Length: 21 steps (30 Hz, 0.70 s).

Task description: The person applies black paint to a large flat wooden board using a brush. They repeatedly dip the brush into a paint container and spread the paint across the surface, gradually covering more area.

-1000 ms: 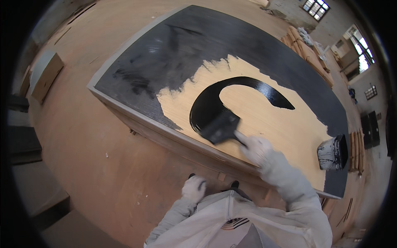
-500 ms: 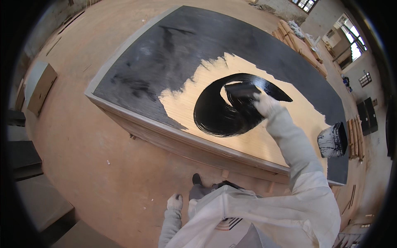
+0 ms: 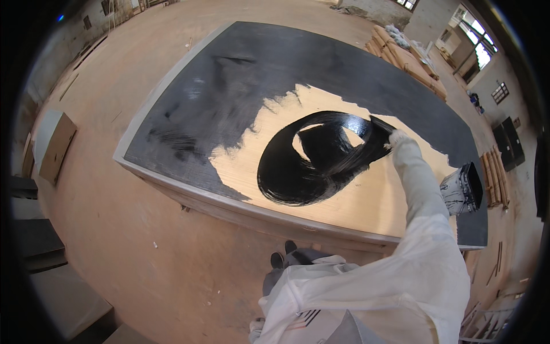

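My right hand [image 3: 402, 139], in a pale glove, is closed on a wide, flat spreader [image 3: 382, 126] coated in black. The blade rests on the top panel [image 3: 366, 206] of a broad stack, at the right end of a wet black paint swirl [image 3: 286, 172]. Bare light wood shows inside the swirl and around it. Dull black coating [image 3: 189, 109] covers the panel's far and left parts. My left hand [image 3: 256, 327] hangs low by my body, and its fingers are hard to make out.
A paint-streaked bucket [image 3: 460, 190] stands on the panel's right end, near my right forearm. Long wrapped bundles [image 3: 407, 57] lie beyond the far edge. Dark boxes or slabs [image 3: 43, 241] stand on the floor at the left. My shoes [image 3: 285, 255] are near the stack's front side.
My right hand has swept the spreader rightward, leaving a black band across the swirl's lower right. The view has shifted, and my left hand now shows lower, near the bottom edge.
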Available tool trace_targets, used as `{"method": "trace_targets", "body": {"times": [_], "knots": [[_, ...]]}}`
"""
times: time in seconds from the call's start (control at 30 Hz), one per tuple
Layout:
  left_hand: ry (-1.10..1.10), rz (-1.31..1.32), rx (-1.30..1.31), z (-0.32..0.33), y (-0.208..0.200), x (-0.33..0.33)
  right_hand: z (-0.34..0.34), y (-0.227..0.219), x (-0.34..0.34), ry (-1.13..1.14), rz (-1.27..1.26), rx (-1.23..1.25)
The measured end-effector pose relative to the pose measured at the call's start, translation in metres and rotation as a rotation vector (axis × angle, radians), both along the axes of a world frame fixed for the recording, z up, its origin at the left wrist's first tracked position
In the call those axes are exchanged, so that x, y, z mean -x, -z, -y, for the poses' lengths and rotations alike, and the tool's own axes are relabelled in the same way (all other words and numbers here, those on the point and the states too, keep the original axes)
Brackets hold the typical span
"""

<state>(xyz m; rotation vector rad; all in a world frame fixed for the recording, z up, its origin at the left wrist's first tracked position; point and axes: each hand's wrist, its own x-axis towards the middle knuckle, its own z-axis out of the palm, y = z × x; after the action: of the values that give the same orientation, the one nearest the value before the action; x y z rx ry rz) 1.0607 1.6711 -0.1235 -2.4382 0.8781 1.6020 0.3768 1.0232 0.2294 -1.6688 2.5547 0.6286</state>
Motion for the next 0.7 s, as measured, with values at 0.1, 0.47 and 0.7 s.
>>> {"method": "trace_targets", "body": {"times": [0.1,0.47,0.7], "knots": [[-0.167,0.068,0.096,0.021,-0.006,-0.004,0.033,-0.005,-0.047,0.015,0.215,0.107],[-0.086,0.059,0.243,0.104,-0.048,-0.009,0.066,-0.054,-0.238,-0.351,0.273,0.027],[-0.092,0.059,0.372,0.162,-0.07,-0.001,0.183,-0.003,-0.186,-0.428,0.376,0.107]]}}
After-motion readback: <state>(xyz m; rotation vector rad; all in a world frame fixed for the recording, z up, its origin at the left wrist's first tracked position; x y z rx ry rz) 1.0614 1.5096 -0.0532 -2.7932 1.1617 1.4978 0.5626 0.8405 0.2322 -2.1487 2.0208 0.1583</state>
